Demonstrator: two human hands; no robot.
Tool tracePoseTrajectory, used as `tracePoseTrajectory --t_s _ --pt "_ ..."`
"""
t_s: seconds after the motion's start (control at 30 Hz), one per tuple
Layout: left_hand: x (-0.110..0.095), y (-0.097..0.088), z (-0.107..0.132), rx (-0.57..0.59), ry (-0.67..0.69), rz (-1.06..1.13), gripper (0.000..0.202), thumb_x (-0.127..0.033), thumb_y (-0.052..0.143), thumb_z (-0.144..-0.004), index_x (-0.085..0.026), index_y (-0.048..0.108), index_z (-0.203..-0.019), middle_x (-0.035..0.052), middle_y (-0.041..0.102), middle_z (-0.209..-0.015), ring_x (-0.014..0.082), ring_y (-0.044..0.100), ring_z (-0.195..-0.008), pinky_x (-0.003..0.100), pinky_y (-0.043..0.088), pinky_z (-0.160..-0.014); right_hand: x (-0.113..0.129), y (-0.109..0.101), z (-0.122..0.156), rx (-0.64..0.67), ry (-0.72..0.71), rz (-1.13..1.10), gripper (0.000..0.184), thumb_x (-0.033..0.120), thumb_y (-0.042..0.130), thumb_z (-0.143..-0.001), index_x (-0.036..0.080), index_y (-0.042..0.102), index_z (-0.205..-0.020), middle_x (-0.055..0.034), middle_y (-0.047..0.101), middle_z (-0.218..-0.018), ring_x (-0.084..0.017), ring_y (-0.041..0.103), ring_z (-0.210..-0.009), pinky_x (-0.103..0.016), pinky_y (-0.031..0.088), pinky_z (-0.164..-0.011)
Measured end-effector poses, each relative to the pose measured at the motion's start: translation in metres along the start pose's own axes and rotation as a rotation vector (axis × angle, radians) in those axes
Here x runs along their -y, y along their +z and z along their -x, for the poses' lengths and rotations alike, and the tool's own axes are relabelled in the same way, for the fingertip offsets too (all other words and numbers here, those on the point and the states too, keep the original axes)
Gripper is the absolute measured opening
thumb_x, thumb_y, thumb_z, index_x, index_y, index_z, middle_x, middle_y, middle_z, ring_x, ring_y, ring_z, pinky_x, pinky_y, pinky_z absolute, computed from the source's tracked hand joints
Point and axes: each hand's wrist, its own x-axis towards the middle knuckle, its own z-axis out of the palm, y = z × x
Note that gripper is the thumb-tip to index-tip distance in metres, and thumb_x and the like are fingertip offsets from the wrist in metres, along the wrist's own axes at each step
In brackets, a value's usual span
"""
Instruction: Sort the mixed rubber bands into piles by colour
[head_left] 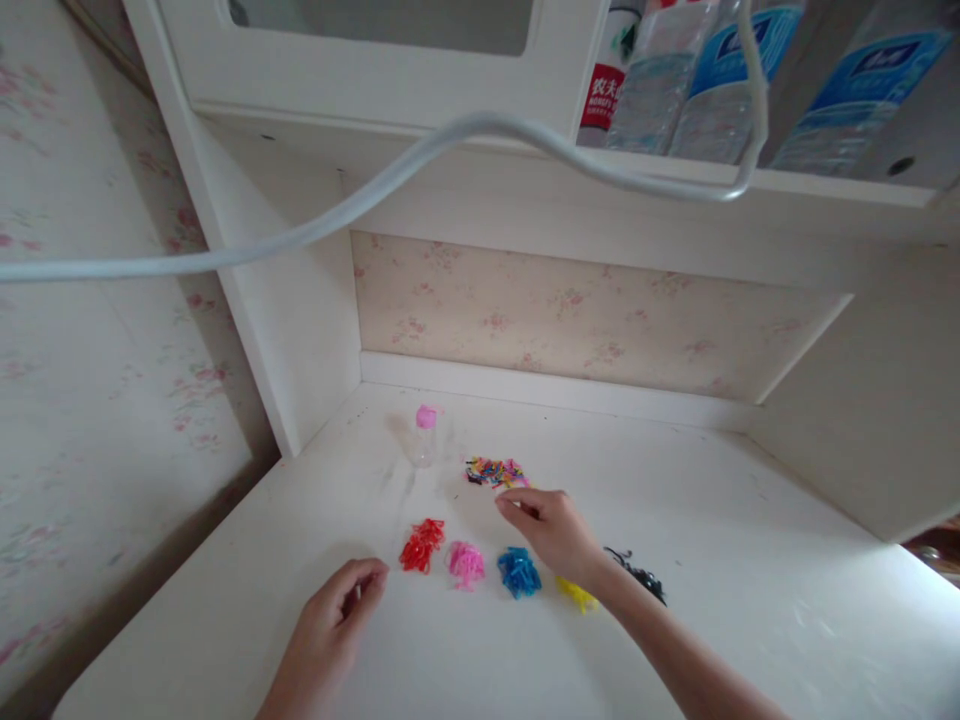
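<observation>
My right hand [551,528] reaches over the white desk [750,560], fingers pinched together at the near edge of a mixed multicoloured pile of small bands [495,471]; what it pinches is too small to make out. My left hand [337,610] rests on the desk with fingers curled, just left of a red pile [422,545]. A row of sorted piles lies between the hands: red, pink [466,564], blue [519,572], yellow [577,595] partly under my right wrist, and black [641,575] beyond it.
A small clear bottle with a pink cap [424,436] stands behind the piles. A white cable [375,195] hangs across the view. Water bottles [720,70] sit on the shelf above. Floral wallpaper backs the alcove; the desk's left edge drops off by the wall.
</observation>
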Motion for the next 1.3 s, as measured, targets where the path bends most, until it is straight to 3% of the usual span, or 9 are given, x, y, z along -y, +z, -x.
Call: tracePoseTrajectory --t_s 0.17,0.33,0.43,0.53,0.7,0.83,1.03,1.3 --pt "-0.018 0.002 -0.006 0.002 0.025 -0.055 0.035 -0.048 0.050 -0.081 -0.021 0.065 -0.098 0.0003 0.068 -0.077 0.0160 0.060 -0.065 0.022 0.048 -0.062 -0.043 -0.010 0.082 -0.107 0.214 -0.175 0.035 0.049 0.049 -0.083 0.022 0.071 -0.085 -0.0001 0.067 -0.075 -0.016 0.058 -0.068 -0.020 0.043 -0.056" --pt "-0.064 0.023 -0.026 0.136 0.271 -0.256 0.029 -0.039 0.041 -0.087 -0.022 0.065 -0.092 0.0016 0.067 -0.080 0.0149 0.060 -0.068 0.022 0.045 -0.064 -0.091 -0.002 0.141 -0.348 0.474 -0.303 0.039 0.055 0.060 -0.070 0.024 0.074 -0.089 -0.0028 0.072 -0.093 -0.024 0.063 -0.091 -0.023 0.050 -0.074" --pt "-0.085 0.048 -0.048 0.192 0.390 -0.466 0.026 -0.029 0.039 -0.087 -0.021 0.064 -0.087 0.0036 0.068 -0.088 0.0151 0.062 -0.078 0.023 0.044 -0.072 -0.100 0.001 0.153 -0.422 0.563 -0.337 0.042 0.058 0.061 -0.067 0.024 0.075 -0.087 -0.0038 0.071 -0.099 -0.026 0.062 -0.098 -0.024 0.050 -0.080" --pt "-0.095 0.078 -0.072 0.208 0.409 -0.635 0.022 -0.025 0.043 -0.085 -0.022 0.065 -0.084 0.0030 0.068 -0.089 0.0152 0.062 -0.078 0.024 0.043 -0.072 -0.096 0.002 0.153 -0.440 0.531 -0.347 0.045 0.058 0.059 -0.069 0.021 0.074 -0.089 -0.0052 0.071 -0.099 -0.024 0.063 -0.096 -0.022 0.050 -0.078" --pt "-0.096 0.120 -0.104 0.218 0.409 -0.755 0.020 -0.025 0.046 -0.085 -0.021 0.065 -0.090 0.0064 0.066 -0.101 0.0180 0.061 -0.092 0.026 0.043 -0.077 -0.087 0.001 0.152 -0.386 0.446 -0.327 0.045 0.055 0.056 -0.074 0.017 0.074 -0.090 -0.0056 0.071 -0.078 -0.021 0.064 -0.080 -0.020 0.049 -0.066" --pt "-0.091 0.141 -0.119 0.212 0.394 -0.845 0.023 -0.026 0.044 -0.087 -0.019 0.064 -0.098 0.0091 0.061 -0.111 0.0191 0.060 -0.094 0.029 0.044 -0.078 -0.086 0.000 0.155 -0.336 0.399 -0.312 0.045 0.054 0.053 -0.077 0.015 0.073 -0.088 -0.0035 0.065 -0.062 -0.020 0.062 -0.072 -0.019 0.047 -0.064" --pt "-0.089 0.143 -0.125 0.202 0.426 -0.892 0.024 -0.025 0.039 -0.091 -0.020 0.062 -0.096 0.0080 0.059 -0.109 0.0178 0.060 -0.091 0.028 0.044 -0.075 -0.086 0.000 0.157 -0.345 0.370 -0.291 0.046 0.054 0.050 -0.080 0.015 0.072 -0.090 -0.0029 0.064 -0.064 -0.016 0.057 -0.061 -0.019 0.043 -0.054" --pt "-0.091 0.109 -0.119 0.095 0.444 -0.824 0.027 -0.030 0.033 -0.094 -0.021 0.058 -0.099 0.0048 0.056 -0.103 0.0146 0.060 -0.086 0.025 0.042 -0.074 -0.087 0.002 0.156 -0.328 0.365 -0.264 0.045 0.052 0.048 -0.082 0.016 0.071 -0.095 -0.0016 0.063 -0.064 -0.014 0.053 -0.058 -0.019 0.040 -0.052"
